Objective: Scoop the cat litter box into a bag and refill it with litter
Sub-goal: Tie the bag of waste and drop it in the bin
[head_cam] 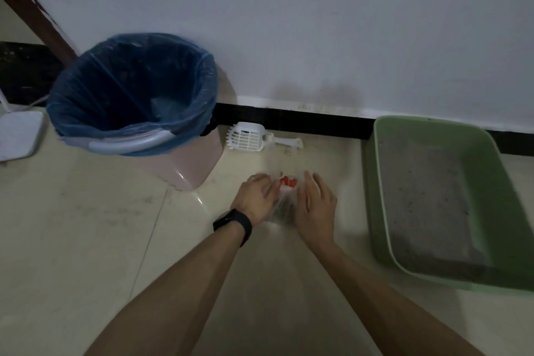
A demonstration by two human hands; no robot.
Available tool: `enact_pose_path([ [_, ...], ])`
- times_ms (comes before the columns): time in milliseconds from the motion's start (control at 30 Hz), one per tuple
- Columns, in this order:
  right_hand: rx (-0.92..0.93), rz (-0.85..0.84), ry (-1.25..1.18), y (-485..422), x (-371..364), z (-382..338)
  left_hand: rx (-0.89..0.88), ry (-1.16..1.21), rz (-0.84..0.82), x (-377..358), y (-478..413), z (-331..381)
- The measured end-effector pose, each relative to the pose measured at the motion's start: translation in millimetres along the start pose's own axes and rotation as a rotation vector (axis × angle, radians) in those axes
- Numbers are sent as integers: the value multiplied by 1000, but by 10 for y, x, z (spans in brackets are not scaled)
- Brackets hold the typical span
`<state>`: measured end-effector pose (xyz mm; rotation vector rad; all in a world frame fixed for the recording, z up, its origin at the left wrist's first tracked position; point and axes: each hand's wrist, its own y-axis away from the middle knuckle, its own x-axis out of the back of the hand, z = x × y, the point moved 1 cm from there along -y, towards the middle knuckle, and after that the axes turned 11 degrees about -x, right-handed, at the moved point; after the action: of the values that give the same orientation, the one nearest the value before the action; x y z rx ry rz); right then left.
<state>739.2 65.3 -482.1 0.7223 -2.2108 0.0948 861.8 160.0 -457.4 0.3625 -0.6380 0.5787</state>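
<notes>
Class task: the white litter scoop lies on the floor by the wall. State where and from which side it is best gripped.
Grip the white litter scoop by its narrow handle, which points right toward the green litter box. Probably come from above and the right: the slotted head lies beside the pink bin, and the wall blocks the far side.

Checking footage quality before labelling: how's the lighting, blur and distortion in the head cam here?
Head view: dim, flat light with a bluish cast; small glare patch on the floor tiles; both hands, left hand and right hand, and the clear bag between them look motion-smeared; wide-angle bend shows in the baseboard and litter box; scoop and bin stay legible.
</notes>
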Motion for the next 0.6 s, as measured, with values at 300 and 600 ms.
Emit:
enact_pose_path([
  [300, -47, 7, -50, -152, -43, 73, 27, -104, 54, -131, -1, 63],
  [600, 8, -5, -106, -20, 0, 116, 23, -105, 96, -59, 4, 13],
])
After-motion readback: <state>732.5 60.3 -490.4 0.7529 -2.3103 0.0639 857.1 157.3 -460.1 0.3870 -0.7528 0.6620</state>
